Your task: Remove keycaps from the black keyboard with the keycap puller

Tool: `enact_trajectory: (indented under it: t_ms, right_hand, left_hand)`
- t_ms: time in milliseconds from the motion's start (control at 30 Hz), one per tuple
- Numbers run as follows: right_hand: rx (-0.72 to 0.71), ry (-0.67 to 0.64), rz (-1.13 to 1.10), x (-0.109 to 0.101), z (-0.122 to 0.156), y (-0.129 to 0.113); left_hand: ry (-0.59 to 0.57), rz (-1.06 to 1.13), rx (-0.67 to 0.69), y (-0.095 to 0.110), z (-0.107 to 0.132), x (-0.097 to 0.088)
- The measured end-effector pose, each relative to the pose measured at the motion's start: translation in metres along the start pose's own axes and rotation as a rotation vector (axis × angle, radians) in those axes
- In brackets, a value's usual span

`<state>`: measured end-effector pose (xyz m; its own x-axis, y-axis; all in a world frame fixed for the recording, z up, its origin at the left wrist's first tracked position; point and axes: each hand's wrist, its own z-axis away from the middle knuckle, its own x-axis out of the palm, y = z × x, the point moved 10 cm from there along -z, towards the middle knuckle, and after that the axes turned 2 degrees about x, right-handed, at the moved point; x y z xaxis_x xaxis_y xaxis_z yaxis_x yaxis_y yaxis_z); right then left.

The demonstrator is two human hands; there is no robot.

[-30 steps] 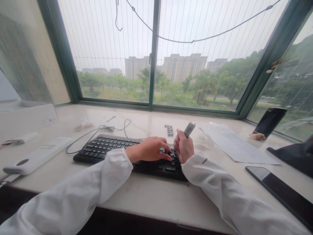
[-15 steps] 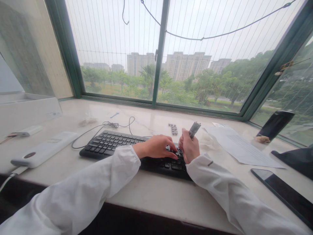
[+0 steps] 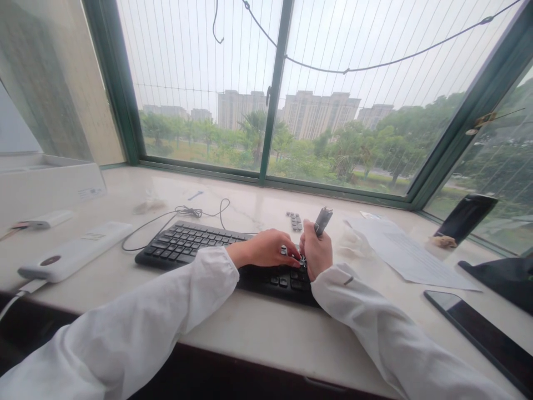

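White sleeves (image 3: pixel 125 328) reach in from both lower corners over a pale surface (image 3: pixel 258 339). Near the right edge lies a dark phone (image 3: pixel 478 333), flat. Ahead, a black keyboard (image 3: pixel 183 241) sits slanted on the surface, and both hands are at its right part. The left hand (image 3: pixel 264 248) rests over the keys, thumb and fingers curved with a gap between them; whether the fingertips pinch anything I cannot tell. Just beside it, the right hand (image 3: pixel 318 253) has its fingers clamped around a dark tool (image 3: pixel 323 219), whose top end sticks up out of the fist; the lower end is hard to make out. At the left lies a white power bank (image 3: pixel 79 253); at the right, printed paper (image 3: pixel 408 253). Just beyond the keyboard are small loose keycaps (image 3: pixel 296 221) in rows, and, left of them, a coiled cable (image 3: pixel 189 211). Farther back stands a green window frame (image 3: pixel 270 119), with trees (image 3: pixel 353 147) and pale buildings (image 3: pixel 320 114) outside.
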<state>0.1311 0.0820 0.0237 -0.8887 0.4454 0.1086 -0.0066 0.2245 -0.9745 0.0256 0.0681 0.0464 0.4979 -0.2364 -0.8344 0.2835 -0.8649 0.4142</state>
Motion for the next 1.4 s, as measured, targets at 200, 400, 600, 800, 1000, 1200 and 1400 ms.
enact_trajectory:
  t_ms: [200, 400, 600, 800, 1000, 1200, 1400]
  right_hand:
    - [0.030, -0.036, -0.036, 0.002, -0.002, 0.003]
    - [-0.064, -0.057, 0.089, 0.002, 0.000, -0.002]
    - [-0.163, -0.061, 0.168, 0.006, 0.005, -0.011]
    - [0.015, -0.138, -0.199, 0.015, 0.005, -0.004]
    - [0.097, -0.221, -0.373, 0.020, 0.007, -0.002]
    - [-0.180, -0.406, -0.086, 0.033, 0.020, -0.019]
    - [-0.426, -0.434, 0.218, 0.034, 0.033, -0.034]
  left_hand:
    - [-0.007, -0.016, -0.015, 0.000, 0.000, 0.000]
    - [0.015, -0.002, -0.003, 0.000, 0.000, 0.000]
    - [0.015, 0.039, 0.009, -0.002, -0.001, 0.002]
    - [0.033, 0.054, -0.054, -0.008, 0.000, 0.002]
    - [0.057, 0.036, -0.049, -0.008, 0.000, 0.002]
    - [0.081, 0.002, 0.054, 0.001, 0.000, 0.002]
    - [0.127, -0.104, 0.028, -0.006, 0.000, 0.003]
